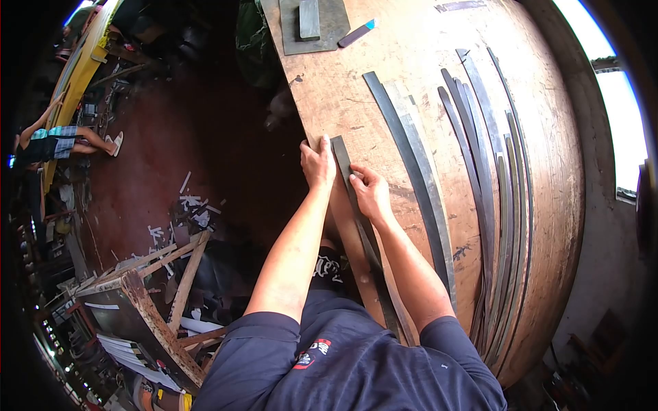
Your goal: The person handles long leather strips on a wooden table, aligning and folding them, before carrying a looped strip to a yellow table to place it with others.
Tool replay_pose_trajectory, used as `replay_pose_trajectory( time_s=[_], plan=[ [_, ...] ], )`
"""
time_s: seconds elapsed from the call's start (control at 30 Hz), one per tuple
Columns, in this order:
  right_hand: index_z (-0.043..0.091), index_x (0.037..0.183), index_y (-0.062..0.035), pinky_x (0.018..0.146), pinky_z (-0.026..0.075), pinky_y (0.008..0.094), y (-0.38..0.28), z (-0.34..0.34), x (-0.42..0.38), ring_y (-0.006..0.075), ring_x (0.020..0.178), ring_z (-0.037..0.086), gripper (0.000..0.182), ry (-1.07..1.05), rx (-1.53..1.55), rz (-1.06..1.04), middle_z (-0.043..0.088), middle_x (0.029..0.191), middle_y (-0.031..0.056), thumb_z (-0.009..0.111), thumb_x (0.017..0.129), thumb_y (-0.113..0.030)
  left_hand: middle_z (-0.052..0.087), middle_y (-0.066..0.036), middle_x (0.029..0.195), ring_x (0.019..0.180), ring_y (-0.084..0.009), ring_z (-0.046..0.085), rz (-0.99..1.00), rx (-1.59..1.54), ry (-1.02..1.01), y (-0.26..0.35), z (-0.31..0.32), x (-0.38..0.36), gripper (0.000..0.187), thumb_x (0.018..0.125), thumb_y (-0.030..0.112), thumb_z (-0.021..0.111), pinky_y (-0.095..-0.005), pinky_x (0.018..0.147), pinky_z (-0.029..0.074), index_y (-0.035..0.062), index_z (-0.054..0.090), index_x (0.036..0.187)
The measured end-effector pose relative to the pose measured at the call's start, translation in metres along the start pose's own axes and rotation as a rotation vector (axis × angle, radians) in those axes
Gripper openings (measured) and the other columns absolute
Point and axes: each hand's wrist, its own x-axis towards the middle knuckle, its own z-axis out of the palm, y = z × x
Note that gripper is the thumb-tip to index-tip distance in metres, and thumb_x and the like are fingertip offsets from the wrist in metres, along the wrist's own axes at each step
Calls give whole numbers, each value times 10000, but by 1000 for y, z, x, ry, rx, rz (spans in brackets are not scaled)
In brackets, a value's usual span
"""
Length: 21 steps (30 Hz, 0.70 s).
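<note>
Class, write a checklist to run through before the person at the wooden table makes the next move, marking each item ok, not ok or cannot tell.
1. Dark strip lying on the wooden table: ok.
2. Left hand at the table edge, beside the strip's far end: ok.
3. Right hand with its fingertips at the strip: ok.
4. Hold firm enough: cannot tell.
5. Grey block on its dark sheet, away from both hands: ok.
6. Floor free of scraps: not ok, pale scraps lie there.
</note>
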Motion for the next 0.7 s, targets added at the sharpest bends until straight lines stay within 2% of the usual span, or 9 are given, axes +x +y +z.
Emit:
replay_pose_trajectory(
  time_s=[0.2,0.27,0.37,0.47,0.7],
  plan=[
    [671,1148,-30,543,420,265,-6,-1,-2,82,566,480,288,-12,10,17,546,620,16,634,871,-101,620,-273,1146,1085,-387,608,-9,-18,-9,-2,1,1,595,927,460,559,-423,918,473,-53,489,1220],
    [669,1150,-28,538,414,261,-8,-1,-2,77,563,474,287,-5,15,17,542,619,9,631,873,-95,569,-296,1198,1110,-415,573,-18,-45,-53,-3,0,2,702,913,519,542,-448,936,458,-65,431,1287],
    [668,1151,-28,536,413,261,-6,-1,-1,77,561,472,287,-5,9,7,539,618,7,630,874,-94,565,-300,1205,1114,-418,571,-21,-52,-56,-5,1,3,713,913,524,538,-449,940,457,-67,426,1293],
    [668,1151,-29,534,410,262,-9,-2,-2,76,561,471,288,-8,-17,14,538,616,6,630,874,-93,623,-266,1144,1079,-376,613,1,-36,8,-8,5,4,606,928,475,554,-415,917,473,-53,489,1218],
    [670,1148,-30,534,410,266,-7,-1,-1,76,560,472,287,-9,-28,13,540,614,13,630,874,-105,617,-263,1159,1090,-369,610,-3,-62,-8,-4,1,2,643,913,498,569,-410,926,470,-56,483,1228]
  ],
)
